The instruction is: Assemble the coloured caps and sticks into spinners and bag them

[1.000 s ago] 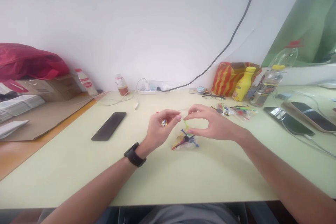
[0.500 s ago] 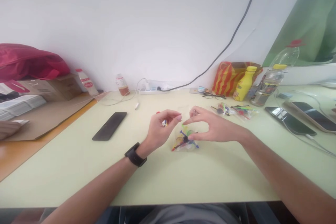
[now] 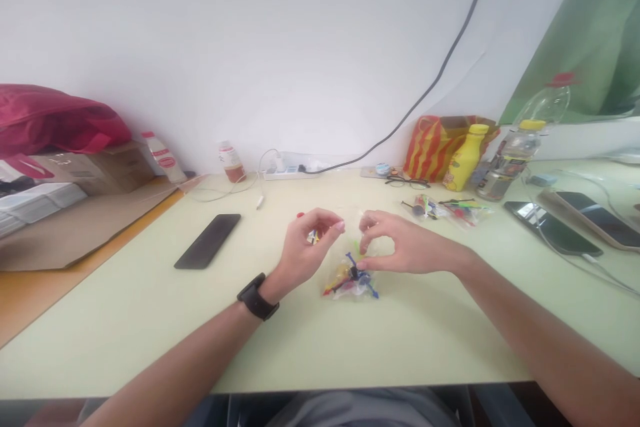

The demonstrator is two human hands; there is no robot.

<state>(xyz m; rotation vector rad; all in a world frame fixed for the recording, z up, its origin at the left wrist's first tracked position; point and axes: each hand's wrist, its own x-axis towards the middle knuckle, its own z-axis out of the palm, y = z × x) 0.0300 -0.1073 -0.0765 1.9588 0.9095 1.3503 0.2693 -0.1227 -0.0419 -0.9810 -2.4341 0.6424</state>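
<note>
A clear plastic bag of small coloured plastic pieces sits on the table between my hands. Blue, red, yellow, green and black parts show through it. My left hand, with a black watch on its wrist, is pinched closed at the bag's upper left edge. My right hand curls at the bag's right side, thumb and forefinger close together on the plastic. Behind my left hand more small coloured pieces are partly hidden.
Two more bags of coloured pieces lie back right. A black phone is at left, with other phones at right. Bottles, including a yellow one, a striped bag and a power strip stand along the wall.
My right thumb and forefinger have drawn closer together. The bag's contents have shifted slightly toward me. Another person's hand at the left edge has gone from view.
</note>
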